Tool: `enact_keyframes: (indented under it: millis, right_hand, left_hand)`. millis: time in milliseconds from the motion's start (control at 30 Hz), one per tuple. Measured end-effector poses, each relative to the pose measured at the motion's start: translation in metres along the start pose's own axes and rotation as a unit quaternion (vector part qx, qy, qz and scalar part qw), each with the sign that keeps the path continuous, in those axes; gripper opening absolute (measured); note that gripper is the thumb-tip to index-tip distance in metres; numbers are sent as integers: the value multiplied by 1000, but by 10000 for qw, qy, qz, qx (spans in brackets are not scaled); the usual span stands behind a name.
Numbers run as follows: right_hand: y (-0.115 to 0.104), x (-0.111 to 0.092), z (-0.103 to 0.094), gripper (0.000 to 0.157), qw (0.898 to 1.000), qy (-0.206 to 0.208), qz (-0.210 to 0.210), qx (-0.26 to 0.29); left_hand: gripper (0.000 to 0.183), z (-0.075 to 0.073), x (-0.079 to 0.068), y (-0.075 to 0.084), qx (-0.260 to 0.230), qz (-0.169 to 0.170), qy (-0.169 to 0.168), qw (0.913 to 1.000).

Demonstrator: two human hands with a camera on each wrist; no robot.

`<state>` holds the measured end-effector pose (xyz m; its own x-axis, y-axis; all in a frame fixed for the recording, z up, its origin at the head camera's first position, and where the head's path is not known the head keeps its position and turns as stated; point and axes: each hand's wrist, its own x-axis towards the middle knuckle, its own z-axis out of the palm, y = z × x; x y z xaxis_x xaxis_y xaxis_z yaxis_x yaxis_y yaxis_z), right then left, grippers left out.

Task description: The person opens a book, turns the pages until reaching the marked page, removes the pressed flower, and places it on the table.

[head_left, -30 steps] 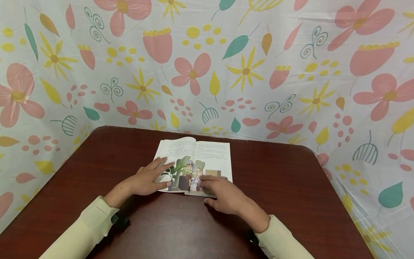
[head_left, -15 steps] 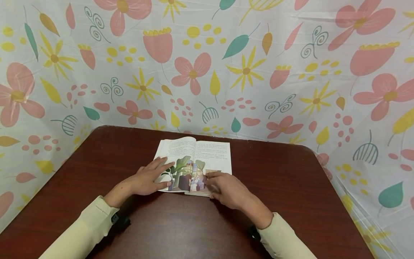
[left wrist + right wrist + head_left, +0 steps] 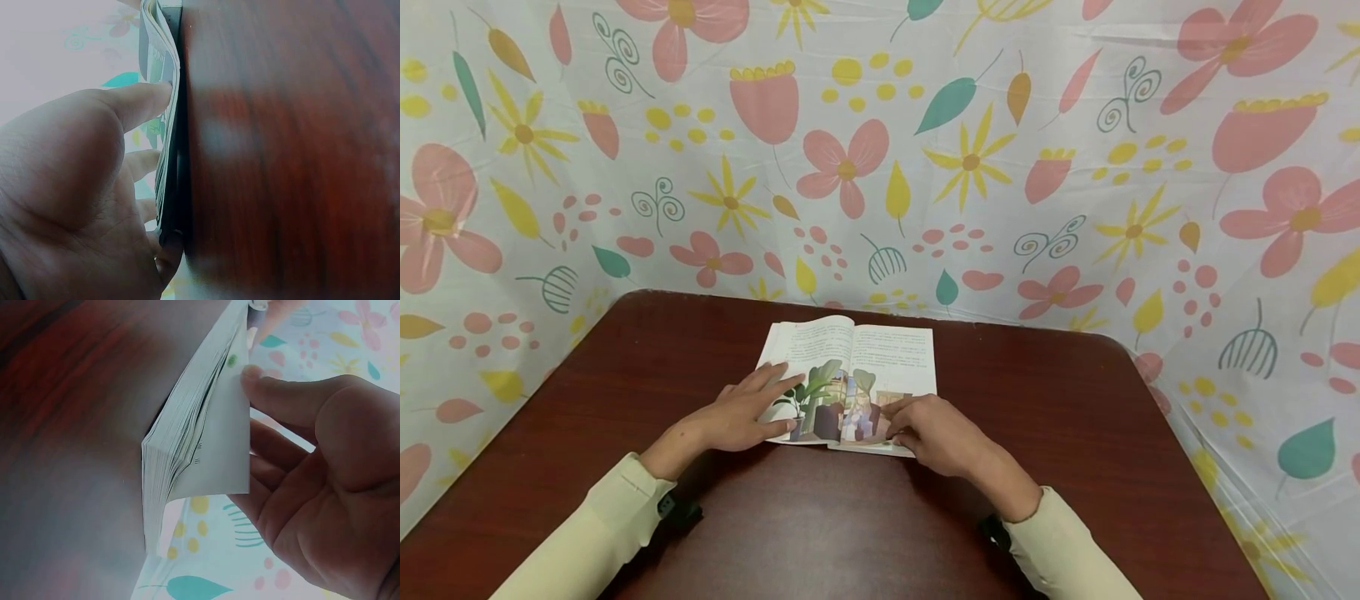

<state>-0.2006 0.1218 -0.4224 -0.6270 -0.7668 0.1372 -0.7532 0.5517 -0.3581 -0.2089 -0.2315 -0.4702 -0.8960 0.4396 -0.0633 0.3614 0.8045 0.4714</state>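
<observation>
An open picture book (image 3: 891, 346) lies on the table, its text above and a plant-and-room picture across the lower half. My left hand (image 3: 741, 419) rests with spread fingers on the left page; in the left wrist view its thumb (image 3: 140, 103) presses the page near the lower edge. At the lower right of the book, my right hand (image 3: 940, 435) pinches a page. The right wrist view has this page (image 3: 219, 437) bent up from the thick stack, with the thumb (image 3: 284, 397) at its edge and the other fingers partly hidden behind it.
The dark red-brown wooden table (image 3: 820, 533) has rounded far corners. A white cloth (image 3: 850, 83) printed with flowers and leaves hangs behind it and along both sides. Dark wrist cameras show below both cream sleeves (image 3: 1067, 542).
My right hand has slid right across the right page toward its lower right part, its fingers drawing in to pinch a page. The left hand has stayed in place.
</observation>
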Motion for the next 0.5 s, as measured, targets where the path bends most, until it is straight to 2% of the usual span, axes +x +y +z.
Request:
enact_keyframes:
  millis: [233, 433, 500]
  right_hand:
    - [-1, 2, 6, 14, 9986, 324, -137, -385]
    - [-6, 3, 7, 19, 9962, 438, -52, -754]
    - [-6, 3, 6, 20, 9962, 466, 7, -730]
  left_hand:
    - [77, -1, -1, -1, -33, -26, -68, 10000]
    - [78, -2, -2, 0, -48, -29, -87, 9999]
    - [78, -2, -2, 0, -41, -23, -81, 10000]
